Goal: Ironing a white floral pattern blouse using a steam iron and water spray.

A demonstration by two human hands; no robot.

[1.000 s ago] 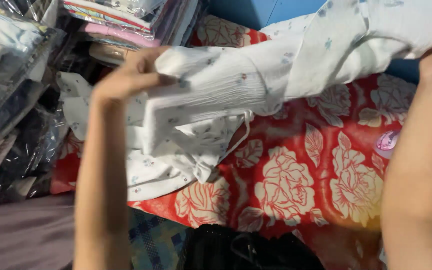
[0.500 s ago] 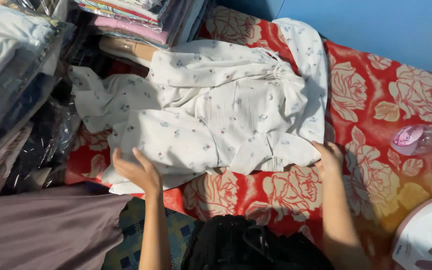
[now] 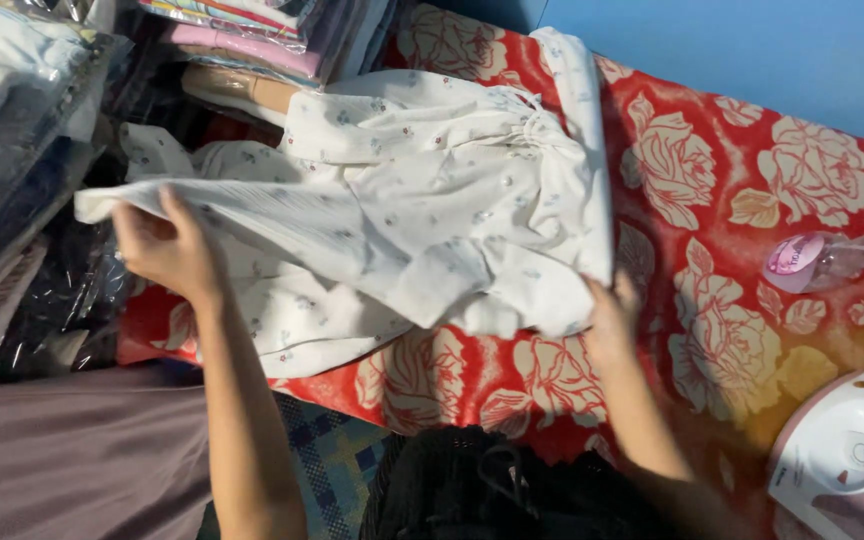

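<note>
white garment (image 3: 432, 200): small flower print, wrinkled, on red rose cloth (image 3: 732, 200) | left hand (image 3: 167, 250): fingers pinch its edge | right hand (image 3: 612, 320): fingers grip its hem

Home ironing spot – stacked folded clothes (image 3: 252, 40), iron (image 3: 842, 455).

Garment (image 3: 432, 200): white, scattered with small sprigs, reddish and grey-blue. Cover (image 3: 712, 260) beneath it: red ground, large roses in cream and pale gold. Wall (image 3: 752, 50) behind: plain blue. Iron (image 3: 842, 455): white body, pink trim. Spray bottle (image 3: 822, 258): clear, pink label, purple cap. Folded stack (image 3: 252, 30) at top: pink, striped and white layers. Cloth (image 3: 62, 470) lower left: dull mauve. Mat (image 3: 337, 465): blue-green check. Dark item (image 3: 492, 490) at bottom edge: possibly black, blurred.
</note>
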